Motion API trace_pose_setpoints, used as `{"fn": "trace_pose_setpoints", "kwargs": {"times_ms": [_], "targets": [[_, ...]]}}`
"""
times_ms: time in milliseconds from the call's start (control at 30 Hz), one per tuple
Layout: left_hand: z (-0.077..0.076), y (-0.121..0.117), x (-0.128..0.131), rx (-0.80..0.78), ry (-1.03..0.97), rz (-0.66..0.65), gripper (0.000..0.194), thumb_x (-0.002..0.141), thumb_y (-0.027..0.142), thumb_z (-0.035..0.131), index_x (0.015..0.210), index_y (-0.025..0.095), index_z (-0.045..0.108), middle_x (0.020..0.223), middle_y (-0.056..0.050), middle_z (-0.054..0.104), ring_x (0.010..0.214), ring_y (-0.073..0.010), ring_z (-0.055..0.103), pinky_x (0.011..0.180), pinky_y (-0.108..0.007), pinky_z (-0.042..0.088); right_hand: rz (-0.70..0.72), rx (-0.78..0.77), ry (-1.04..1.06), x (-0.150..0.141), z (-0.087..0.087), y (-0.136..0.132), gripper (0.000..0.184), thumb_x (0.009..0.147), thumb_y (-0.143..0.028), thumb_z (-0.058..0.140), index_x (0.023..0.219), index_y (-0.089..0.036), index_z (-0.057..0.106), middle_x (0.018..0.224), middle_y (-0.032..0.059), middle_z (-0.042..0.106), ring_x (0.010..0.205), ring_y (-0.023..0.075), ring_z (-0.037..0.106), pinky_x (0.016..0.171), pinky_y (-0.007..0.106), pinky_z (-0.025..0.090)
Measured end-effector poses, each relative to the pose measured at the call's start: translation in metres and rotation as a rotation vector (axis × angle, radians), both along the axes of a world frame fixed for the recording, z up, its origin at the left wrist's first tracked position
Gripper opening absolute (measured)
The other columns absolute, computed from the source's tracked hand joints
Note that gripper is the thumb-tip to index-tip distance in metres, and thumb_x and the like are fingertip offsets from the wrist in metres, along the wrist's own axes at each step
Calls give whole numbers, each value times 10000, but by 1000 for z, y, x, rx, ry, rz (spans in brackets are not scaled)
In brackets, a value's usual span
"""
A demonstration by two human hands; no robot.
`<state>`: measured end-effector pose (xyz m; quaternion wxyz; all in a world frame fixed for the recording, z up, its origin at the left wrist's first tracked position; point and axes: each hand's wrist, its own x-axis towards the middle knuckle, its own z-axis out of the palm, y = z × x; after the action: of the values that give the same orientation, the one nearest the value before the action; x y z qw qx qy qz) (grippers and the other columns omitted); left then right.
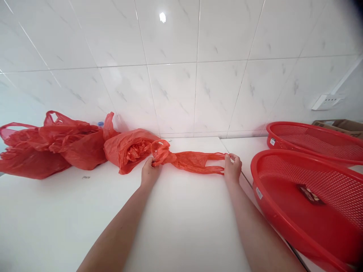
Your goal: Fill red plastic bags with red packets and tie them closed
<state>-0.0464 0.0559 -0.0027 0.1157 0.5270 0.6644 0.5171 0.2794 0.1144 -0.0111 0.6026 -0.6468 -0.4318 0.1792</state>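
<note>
A thin red plastic bag (191,160) is stretched sideways just above the white tabletop, its two handle loops pointing right. My left hand (150,170) is closed on the bunched end of this bag, in front of a fuller bag. The handle ends are pinched in the fingers of my right hand (233,168). Just left of the stretched bag, a red bag (115,153) lies with its mouth facing me and crumpled red plastic inside. The exact grip of my left fingertips is partly hidden by the plastic.
More stuffed red bags (82,151) lean along the tiled wall (170,94) at left. Two red perforated baskets (262,181) stand at right; the nearer holds a small dark packet (310,193). Behind them are a cardboard box (344,124) and a wall socket (326,102).
</note>
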Motion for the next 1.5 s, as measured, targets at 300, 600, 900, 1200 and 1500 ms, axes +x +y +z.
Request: {"fn": "trace_pose_setpoints", "kwargs": {"times_ms": [300, 600, 900, 1200, 1500], "targets": [[3, -7, 14, 88, 548, -253, 685, 728, 269, 615, 1361, 278, 357, 1435, -105, 299, 1288, -287, 352, 1000, -442, 382, 301, 32, -780, -57, 0, -26, 579, 781, -470, 529, 1300, -228, 443, 1397, 127, 363, 1264, 295, 335, 997, 482, 272], [-2, -6, 12, -38, 630, -360, 425, 801, 245, 522, 1226, 238, 539, 1145, -82, 558, 1077, -240, 515, 935, -382, 439, 487, -152, -943, -60, -11, -23, 392, 859, -328, 396, 1192, -204, 562, 1288, 108, 508, 1203, 283, 417, 968, 463, 313], [7, -24, 37, 49, 797, -481, 491, 781, 188, 527, 1269, 215, 482, 1292, -116, 467, 1185, -275, 429, 971, -428, 396, 360, 198, -620, -68, 11, -29, 459, 864, -394, 409, 1264, -175, 455, 1182, 130, 518, 1079, 254, 479, 912, 424, 391], [12, -49, 67, 98, 668, -851, 252, 779, 117, 473, 975, 213, 599, 1080, -41, 601, 965, -167, 570, 819, -272, 469, 718, -31, -16, -108, 8, -59, 241, 784, -422, 540, 812, -188, 590, 704, 1, 585, 662, 167, 512, 636, 295, 417], [3, -27, 40, -130, 456, -251, 659, 765, 334, 578, 1357, 240, 303, 1455, -113, 278, 1111, -275, 526, 806, -362, 468, 814, -73, 297, -92, 9, -51, 305, 782, -472, 562, 854, -183, 628, 884, 43, 664, 796, 187, 585, 689, 289, 458]]}}
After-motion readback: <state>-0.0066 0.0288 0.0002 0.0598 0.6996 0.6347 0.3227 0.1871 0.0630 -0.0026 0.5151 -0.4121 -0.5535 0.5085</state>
